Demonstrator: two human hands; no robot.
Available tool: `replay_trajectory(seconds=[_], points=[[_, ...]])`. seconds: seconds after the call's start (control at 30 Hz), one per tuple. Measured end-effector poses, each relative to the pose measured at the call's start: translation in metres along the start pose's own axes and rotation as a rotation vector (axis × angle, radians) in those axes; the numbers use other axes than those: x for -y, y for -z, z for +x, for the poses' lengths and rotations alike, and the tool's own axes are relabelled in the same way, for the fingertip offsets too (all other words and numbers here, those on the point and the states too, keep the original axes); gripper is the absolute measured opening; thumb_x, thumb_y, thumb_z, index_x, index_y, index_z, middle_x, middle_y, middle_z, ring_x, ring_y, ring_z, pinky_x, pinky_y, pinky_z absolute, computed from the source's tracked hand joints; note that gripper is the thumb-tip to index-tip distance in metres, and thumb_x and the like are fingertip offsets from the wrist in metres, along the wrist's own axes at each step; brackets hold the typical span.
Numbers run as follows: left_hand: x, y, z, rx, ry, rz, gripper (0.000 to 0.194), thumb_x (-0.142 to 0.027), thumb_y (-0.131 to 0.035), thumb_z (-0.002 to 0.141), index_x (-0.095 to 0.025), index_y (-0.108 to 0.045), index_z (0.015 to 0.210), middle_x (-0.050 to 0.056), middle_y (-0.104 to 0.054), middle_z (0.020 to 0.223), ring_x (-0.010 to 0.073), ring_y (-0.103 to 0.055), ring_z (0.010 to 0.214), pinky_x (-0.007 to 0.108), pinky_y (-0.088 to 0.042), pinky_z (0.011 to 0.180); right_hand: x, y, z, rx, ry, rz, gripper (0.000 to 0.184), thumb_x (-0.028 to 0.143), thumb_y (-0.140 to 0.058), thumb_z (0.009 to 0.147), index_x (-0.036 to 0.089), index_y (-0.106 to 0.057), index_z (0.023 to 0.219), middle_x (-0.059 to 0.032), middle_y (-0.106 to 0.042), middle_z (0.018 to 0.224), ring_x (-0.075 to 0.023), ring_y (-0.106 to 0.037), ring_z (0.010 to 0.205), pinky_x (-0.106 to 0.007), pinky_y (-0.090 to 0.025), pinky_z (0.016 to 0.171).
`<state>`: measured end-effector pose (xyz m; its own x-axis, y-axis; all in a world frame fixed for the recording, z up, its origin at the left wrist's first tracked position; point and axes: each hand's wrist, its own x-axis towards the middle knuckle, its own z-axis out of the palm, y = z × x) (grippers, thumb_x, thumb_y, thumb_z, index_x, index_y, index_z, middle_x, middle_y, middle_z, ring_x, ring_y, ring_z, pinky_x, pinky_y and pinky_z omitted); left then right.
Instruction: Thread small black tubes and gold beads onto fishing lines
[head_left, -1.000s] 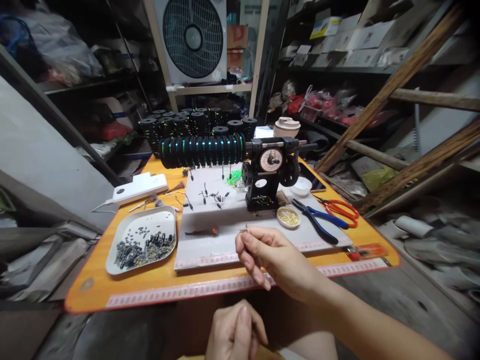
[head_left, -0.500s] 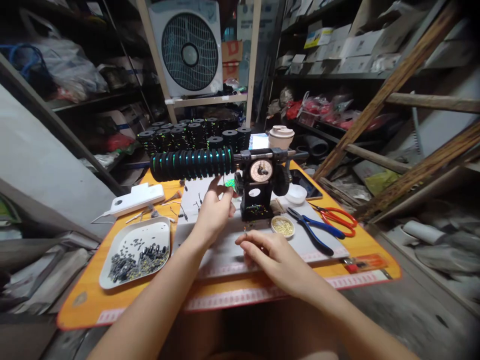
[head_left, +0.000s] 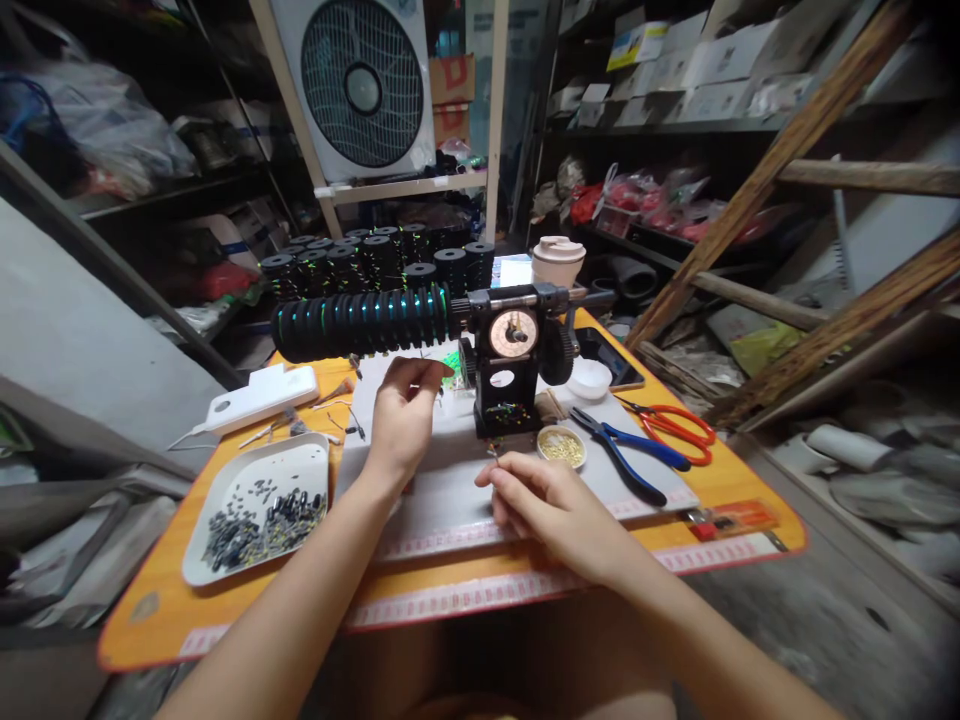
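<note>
My left hand (head_left: 401, 412) reaches over the white board (head_left: 450, 485) and pinches something small that I cannot make out, just under the row of black spools (head_left: 360, 320) on the winding machine (head_left: 514, 350). My right hand (head_left: 540, 500) rests low on the board in front of the machine, fingers curled in a pinch on a thin small piece by its fingertips. A small round dish of gold bits (head_left: 561, 446) sits just right of that hand.
A white tray of small dark parts (head_left: 259, 495) lies at the left of the orange table (head_left: 225, 620). Blue pliers (head_left: 622, 450), red scissors (head_left: 679, 428), a phone (head_left: 611, 362) and a cup (head_left: 556, 262) stand right. More black spools (head_left: 375, 258) and a fan (head_left: 360, 85) are behind.
My left hand came up from my lap, reached to the spool row, and has now drawn back slightly into a pinch. My right hand lowered onto the board.
</note>
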<state>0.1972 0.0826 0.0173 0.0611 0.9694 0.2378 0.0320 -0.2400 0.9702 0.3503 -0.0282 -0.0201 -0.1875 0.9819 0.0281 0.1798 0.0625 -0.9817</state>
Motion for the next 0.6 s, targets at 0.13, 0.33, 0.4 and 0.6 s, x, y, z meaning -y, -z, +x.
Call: replay_trajectory(seconds=[0.13,0.33,0.4,0.6], points=[[-0.009,0.004,-0.028,0.151,0.013,-0.096,0.014,-0.022,-0.071,0.086,-0.017,-0.070,0.073,0.002,-0.067,0.078,0.0164,-0.060,0.082,0.026,-0.046,0.081,0.003,0.001,-0.001,-0.023,0.050,-0.147,0.038,0.044,-0.045,0.103,0.016,-0.066,0.088,0.0001,-0.065,0.068,-0.0101,-0.055,0.056,-0.022,-0.042,0.056],[-0.006,0.013,-0.084,0.238,0.176,-0.323,0.027,-0.041,-0.051,0.100,-0.019,-0.056,0.086,-0.006,-0.049,0.055,0.0113,-0.052,0.053,0.026,-0.047,0.064,0.006,-0.001,-0.004,-0.065,0.152,-0.411,0.022,0.031,-0.052,0.100,0.019,-0.070,0.100,-0.0042,-0.076,0.086,-0.0183,-0.070,0.077,-0.028,-0.050,0.072],[-0.008,0.019,-0.104,0.210,0.253,-0.391,0.029,-0.045,-0.047,0.102,-0.019,-0.058,0.096,-0.008,-0.045,0.059,0.0063,-0.039,0.045,0.023,-0.042,0.056,0.002,-0.004,-0.006,-0.097,0.185,-0.501,0.022,0.028,-0.053,0.099,0.018,-0.069,0.110,-0.0080,-0.078,0.100,-0.0222,-0.073,0.088,-0.033,-0.053,0.081],[-0.002,0.040,-0.163,0.215,0.601,-0.551,0.045,-0.056,-0.068,0.087,-0.021,-0.061,0.113,-0.009,-0.041,0.060,0.0031,-0.019,0.043,0.017,-0.018,0.042,-0.012,-0.015,-0.013,-0.201,0.303,-0.773,0.034,0.022,-0.050,0.098,0.013,-0.062,0.129,-0.0161,-0.074,0.113,-0.0310,-0.071,0.101,-0.045,-0.056,0.086]])
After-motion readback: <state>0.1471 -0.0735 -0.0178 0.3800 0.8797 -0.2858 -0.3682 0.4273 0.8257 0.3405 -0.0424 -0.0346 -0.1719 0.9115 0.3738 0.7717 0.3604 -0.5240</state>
